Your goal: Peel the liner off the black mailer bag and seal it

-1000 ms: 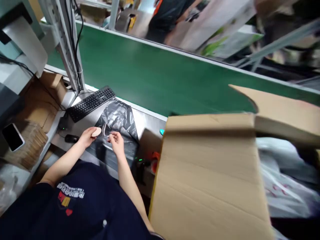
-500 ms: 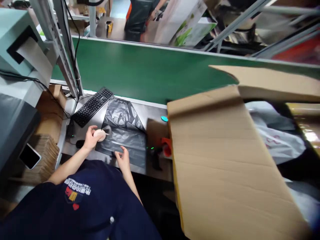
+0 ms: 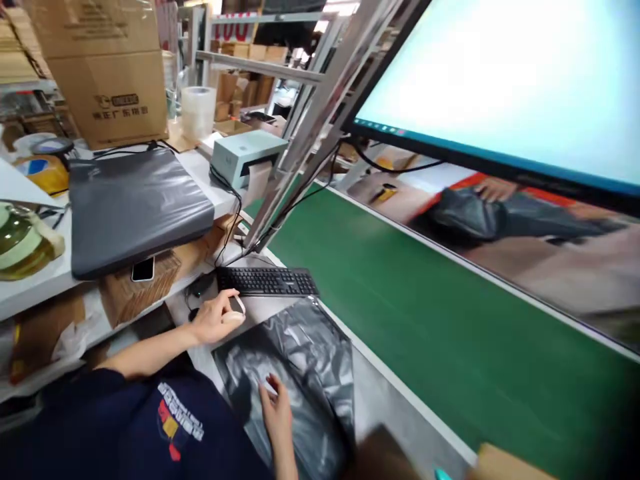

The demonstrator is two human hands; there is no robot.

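Observation:
A small pale roll of tape [image 3: 235, 316] is gripped between the thumb and fingers of my left hand [image 3: 214, 320], just below the keyboard. Under both hands a black plastic mailing bag [image 3: 310, 347] lies flat and creased on the metal bench. Over the lower part of that bag is my right hand [image 3: 277, 407], thumb and forefinger curved with a gap between them. I make out nothing held there; whether the fingertips touch the bag is unclear.
A black keyboard [image 3: 265, 281] sits beyond the bag, beside the green conveyor belt [image 3: 400, 313]. A large monitor [image 3: 500, 87] hangs above. To the left are a label printer [image 3: 247, 157], a black-covered shelf [image 3: 135, 207] and a phone [image 3: 143, 269]. Another person's hand [image 3: 495, 189] rests on black plastic across the belt.
My view has swung left, bringing the monitor and left shelf into sight; the big carton has mostly left the picture. The tape roll stays in my left hand, now turned more edge-on.

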